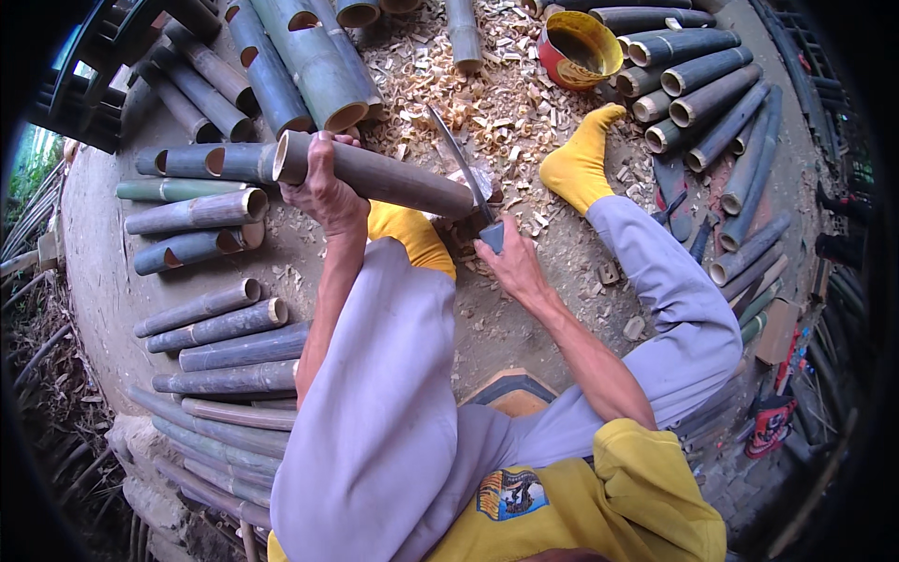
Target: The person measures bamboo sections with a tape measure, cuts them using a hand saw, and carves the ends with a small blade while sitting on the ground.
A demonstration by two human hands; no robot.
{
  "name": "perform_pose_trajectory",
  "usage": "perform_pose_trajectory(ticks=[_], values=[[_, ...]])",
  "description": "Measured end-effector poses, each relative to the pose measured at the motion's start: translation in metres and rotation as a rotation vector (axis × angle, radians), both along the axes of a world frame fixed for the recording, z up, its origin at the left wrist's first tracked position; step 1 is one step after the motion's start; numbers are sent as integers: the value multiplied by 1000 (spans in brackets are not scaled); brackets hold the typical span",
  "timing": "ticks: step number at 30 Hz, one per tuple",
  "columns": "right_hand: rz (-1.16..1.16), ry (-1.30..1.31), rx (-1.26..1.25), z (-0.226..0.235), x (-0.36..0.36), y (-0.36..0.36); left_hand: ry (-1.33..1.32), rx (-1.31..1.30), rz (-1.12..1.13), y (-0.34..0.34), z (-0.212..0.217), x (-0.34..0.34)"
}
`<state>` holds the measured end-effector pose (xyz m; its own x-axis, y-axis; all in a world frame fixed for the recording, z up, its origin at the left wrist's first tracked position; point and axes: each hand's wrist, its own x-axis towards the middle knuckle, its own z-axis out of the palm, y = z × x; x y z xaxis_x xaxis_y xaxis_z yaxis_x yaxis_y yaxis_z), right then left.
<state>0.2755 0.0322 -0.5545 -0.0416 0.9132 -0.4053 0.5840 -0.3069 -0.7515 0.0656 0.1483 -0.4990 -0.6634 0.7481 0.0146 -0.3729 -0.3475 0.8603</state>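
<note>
A dark bamboo tube slants down to the right in front of me. My left hand is wrapped round it close to its pale, open upper-left end. At the tube's lower-right end, my right hand grips the dark handle of a knife. Its long, narrow blade points up and to the left, crossing beside that end of the tube. Whether the edge touches the bamboo I cannot tell. Something pale, perhaps a block, shows behind the blade, mostly hidden.
Wood shavings cover the ground ahead. A yellow and red bucket stands at the far right of them. Cut bamboo tubes lie in rows at left, with more bamboo pieces at right. My yellow-socked feet flank the work.
</note>
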Motion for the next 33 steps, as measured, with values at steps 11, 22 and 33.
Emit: perform_pose_trajectory(ticks=[11,22,33], values=[[-17,16,3,16,-13,26,51,-6,-46,1,8,4],[-71,108,353,20,-16,8,71,-39,-56,-10,8,-4],[-208,356,452,40,-17,7,74,34,-124,-14,14,1]])
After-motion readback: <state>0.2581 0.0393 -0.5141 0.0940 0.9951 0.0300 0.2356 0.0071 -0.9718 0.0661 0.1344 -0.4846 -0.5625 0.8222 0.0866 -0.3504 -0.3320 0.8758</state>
